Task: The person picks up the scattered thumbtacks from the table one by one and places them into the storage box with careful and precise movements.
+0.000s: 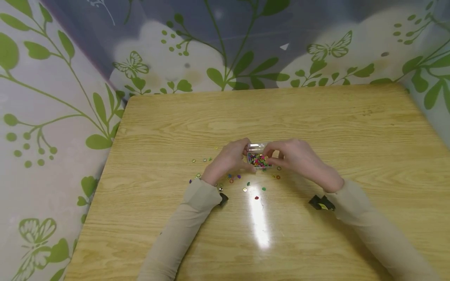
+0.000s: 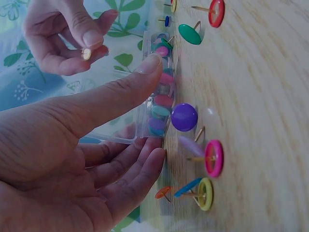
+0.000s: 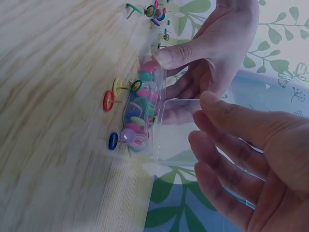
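A clear plastic box (image 1: 259,160) full of colourful thumbtacks stands on the table, its transparent lid (image 1: 256,146) raised at the far side. My left hand (image 1: 230,158) holds the box at its left end, with the thumb on the near wall and the fingers behind. Just above the box's right side is my right hand (image 1: 293,156). Between its thumb and finger it pinches a gold thumbtack (image 2: 86,53), visible in the left wrist view. That tack is hidden behind the fingertips in the right wrist view.
Loose thumbtacks lie scattered around the box, among them a purple one (image 2: 184,117), a red one (image 1: 256,198) and a dark blue one (image 3: 113,141). Several have their pins pointing sideways or up. The wooden table (image 1: 168,117) meets patterned cloth at its back and left edges.
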`<action>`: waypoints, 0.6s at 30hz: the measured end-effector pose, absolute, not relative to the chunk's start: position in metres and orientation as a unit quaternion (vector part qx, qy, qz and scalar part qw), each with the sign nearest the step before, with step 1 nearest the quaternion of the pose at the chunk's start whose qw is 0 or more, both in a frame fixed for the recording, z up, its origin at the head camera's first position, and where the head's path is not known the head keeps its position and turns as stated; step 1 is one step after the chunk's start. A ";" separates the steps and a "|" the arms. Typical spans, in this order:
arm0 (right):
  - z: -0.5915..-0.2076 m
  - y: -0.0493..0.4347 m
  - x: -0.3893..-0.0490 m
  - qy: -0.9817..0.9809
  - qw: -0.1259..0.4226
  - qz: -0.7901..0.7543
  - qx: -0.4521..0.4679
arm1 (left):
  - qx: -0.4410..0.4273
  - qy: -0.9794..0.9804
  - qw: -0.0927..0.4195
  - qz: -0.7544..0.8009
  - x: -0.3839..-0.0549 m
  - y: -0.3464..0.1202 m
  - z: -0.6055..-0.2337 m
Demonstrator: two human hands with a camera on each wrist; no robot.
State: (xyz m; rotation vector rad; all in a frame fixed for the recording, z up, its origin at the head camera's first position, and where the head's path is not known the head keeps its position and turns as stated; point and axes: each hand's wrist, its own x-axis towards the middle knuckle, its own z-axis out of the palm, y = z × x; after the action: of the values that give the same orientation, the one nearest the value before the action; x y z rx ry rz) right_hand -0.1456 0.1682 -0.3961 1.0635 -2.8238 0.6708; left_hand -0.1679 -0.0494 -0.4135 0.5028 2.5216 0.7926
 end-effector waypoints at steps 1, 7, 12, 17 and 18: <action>-0.397 0.168 -0.146 -0.912 0.029 0.221 0.345 | 0.182 0.913 0.224 0.288 -0.168 -0.049 -0.413; -0.398 0.175 -0.146 -0.906 0.047 0.236 0.347 | 0.180 0.911 0.224 0.294 -0.168 -0.049 -0.414; -0.398 0.186 -0.146 -0.919 0.034 0.225 0.323 | 0.175 0.912 0.226 0.294 -0.167 -0.049 -0.413; -0.399 0.195 -0.147 -0.933 -0.011 0.205 0.296 | 0.171 0.913 0.229 0.292 -0.167 -0.048 -0.414; -0.400 0.195 -0.147 -0.934 -0.020 0.203 0.293 | 0.171 0.913 0.229 0.292 -0.167 -0.048 -0.414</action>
State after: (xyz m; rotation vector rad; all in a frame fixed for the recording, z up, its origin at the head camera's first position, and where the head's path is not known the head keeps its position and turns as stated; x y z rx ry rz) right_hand -0.1466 0.1951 -0.3998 0.9323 -2.9732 0.6467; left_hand -0.1673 -0.0482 -0.4138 0.4713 2.5130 0.8033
